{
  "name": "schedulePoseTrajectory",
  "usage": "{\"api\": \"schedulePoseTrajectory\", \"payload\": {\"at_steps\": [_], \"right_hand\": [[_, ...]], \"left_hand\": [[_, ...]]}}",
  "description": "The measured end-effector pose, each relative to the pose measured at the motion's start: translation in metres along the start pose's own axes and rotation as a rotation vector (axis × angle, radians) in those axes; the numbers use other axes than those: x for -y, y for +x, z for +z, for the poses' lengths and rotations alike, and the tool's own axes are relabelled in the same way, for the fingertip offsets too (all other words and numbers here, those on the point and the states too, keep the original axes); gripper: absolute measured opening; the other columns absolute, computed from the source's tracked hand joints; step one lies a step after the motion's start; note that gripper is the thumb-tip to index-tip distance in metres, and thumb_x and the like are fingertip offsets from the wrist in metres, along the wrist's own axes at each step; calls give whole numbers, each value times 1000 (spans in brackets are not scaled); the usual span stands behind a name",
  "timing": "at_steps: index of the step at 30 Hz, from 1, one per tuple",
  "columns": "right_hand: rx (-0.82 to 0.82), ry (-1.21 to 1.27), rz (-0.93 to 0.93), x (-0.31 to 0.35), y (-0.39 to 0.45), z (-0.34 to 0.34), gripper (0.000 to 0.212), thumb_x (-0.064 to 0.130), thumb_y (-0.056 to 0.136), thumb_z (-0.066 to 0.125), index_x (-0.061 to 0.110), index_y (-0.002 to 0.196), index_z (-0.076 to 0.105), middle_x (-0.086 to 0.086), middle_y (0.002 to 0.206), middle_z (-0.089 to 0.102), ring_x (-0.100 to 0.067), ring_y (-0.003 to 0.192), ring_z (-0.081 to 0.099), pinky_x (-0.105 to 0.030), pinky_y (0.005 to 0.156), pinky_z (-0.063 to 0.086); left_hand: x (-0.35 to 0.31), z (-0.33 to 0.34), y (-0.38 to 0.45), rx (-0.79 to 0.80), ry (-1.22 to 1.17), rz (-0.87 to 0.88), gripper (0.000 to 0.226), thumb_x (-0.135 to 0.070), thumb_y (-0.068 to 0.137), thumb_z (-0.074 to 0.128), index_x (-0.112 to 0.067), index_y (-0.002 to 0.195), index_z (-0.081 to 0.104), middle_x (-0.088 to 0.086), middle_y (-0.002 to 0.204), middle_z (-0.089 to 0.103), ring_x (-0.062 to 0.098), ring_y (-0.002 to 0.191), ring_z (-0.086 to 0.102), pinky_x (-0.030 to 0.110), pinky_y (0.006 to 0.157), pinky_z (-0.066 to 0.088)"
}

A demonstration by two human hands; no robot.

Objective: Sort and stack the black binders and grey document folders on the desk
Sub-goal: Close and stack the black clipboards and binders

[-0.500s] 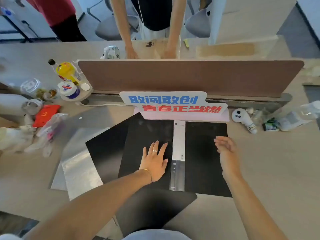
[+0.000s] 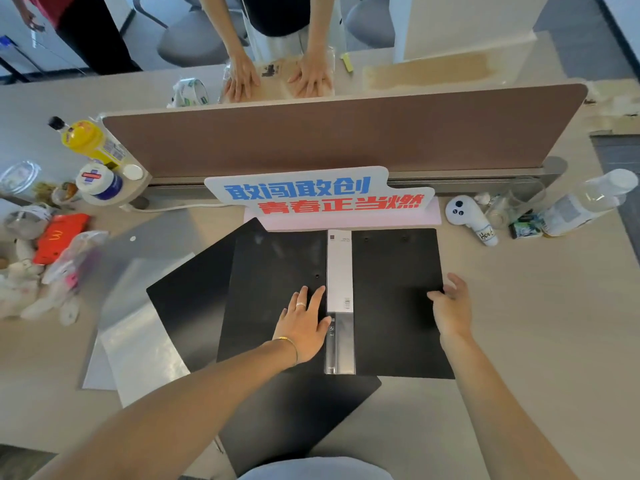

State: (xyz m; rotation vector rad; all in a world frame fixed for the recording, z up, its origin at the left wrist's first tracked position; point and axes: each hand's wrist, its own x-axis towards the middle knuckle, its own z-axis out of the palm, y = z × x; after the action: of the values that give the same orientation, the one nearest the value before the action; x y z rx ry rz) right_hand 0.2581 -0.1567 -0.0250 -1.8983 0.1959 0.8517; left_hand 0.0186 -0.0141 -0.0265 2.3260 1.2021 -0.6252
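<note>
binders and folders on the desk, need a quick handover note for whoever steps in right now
Left hand: flat on the open black binder, left cover, beside its spine.
Right hand: at the right cover's edge, fingers curled; grip unclear.
A second black binder lies skewed underneath; grey folders lie loosely overlapped to the left.
Done: nothing neatly stacked.
Left: close the binder, stack the blacks, square the greys.

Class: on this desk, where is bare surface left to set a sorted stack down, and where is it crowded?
Free: the beige desktop right of the open black binder, below the clear water bottle. Crowded: the left side, with grey document folders, toys and wrappers.
</note>
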Motion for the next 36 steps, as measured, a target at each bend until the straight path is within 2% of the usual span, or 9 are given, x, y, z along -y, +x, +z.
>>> {"api": "schedulePoseTrajectory", "payload": {"at_steps": [4, 8, 12, 14, 19, 23, 27, 32, 36], "right_hand": [[-17, 92, 44, 8, 5, -3, 58, 4, 92, 57, 23, 145, 42, -2, 130, 51, -19, 110, 47, -33, 95, 38], [-29, 162, 106, 12, 14, -9, 52, 7, 93, 58, 18, 143, 50, -2, 135, 51, -24, 128, 47, -36, 100, 36], [-34, 138, 125, 8, 13, -9, 11, 13, 96, 58, 18, 103, 65, -4, 117, 62, -20, 112, 50, -34, 93, 35], [-25, 121, 90, 7, 9, -8, 19, 12, 98, 54, 22, 82, 57, 0, 97, 59, -20, 105, 48, -33, 90, 33], [2, 180, -1, 13, -14, -12, 13, 14, 100, 50, 17, 91, 58, 2, 86, 56, -18, 88, 48, -32, 82, 38], [74, 349, -11, 27, -41, -16, 32, 15, 98, 51, 20, 67, 54, 6, 71, 59, -14, 69, 49, -29, 62, 38], [233, 501, 20, 38, -69, -14, 24, 17, 100, 51, 21, 80, 63, 4, 86, 69, -16, 85, 61, -36, 84, 47], [377, 598, 28, 52, -103, 10, 28, 14, 101, 47, 23, 81, 65, 11, 76, 71, -9, 74, 65, -29, 70, 46], [471, 627, 12, 54, -122, 49, 26, 15, 100, 47, 23, 87, 67, 11, 85, 72, -7, 83, 66, -26, 76, 44]], "left_hand": [[-2, 1, 2, 38, -24, -11, 70, -56, 99, 33, -39, 156, -4, 1, 169, -2, 30, 155, -1, 50, 122, 25], [-5, 2, 2, 41, -75, -33, 70, -56, 99, 33, -38, 156, -4, 2, 169, -2, 31, 155, -4, 52, 123, 20], [-3, 3, 1, 9, -120, -49, 70, -55, 99, 35, -37, 156, -2, 0, 169, 1, 30, 155, -1, 52, 122, 22], [-2, 4, 0, -4, -153, -55, 70, -54, 99, 37, -37, 156, -1, -1, 169, 3, 29, 155, 2, 51, 120, 29], [5, 1, -6, -62, -285, -34, 70, -50, 99, 42, -38, 156, 4, -4, 168, 8, 30, 140, 45, 35, 99, 55], [10, -13, -19, -215, -375, -37, 58, -42, 101, 41, -36, 153, 16, -2, 166, 13, 29, 143, 41, 40, 108, 48], [14, -46, -43, -397, -693, -128, 50, -39, 102, 37, -31, 151, 28, 0, 163, 22, 27, 145, 35, 41, 116, 33], [37, -92, -79, -518, -909, -122, 50, -42, 103, 32, -30, 152, 30, -4, 157, 38, 21, 143, 38, 42, 116, 32], [63, -118, -104, -591, -1013, -122, 52, -48, 102, 31, -30, 151, 32, -5, 155, 41, 18, 140, 41, 43, 117, 35]]}}
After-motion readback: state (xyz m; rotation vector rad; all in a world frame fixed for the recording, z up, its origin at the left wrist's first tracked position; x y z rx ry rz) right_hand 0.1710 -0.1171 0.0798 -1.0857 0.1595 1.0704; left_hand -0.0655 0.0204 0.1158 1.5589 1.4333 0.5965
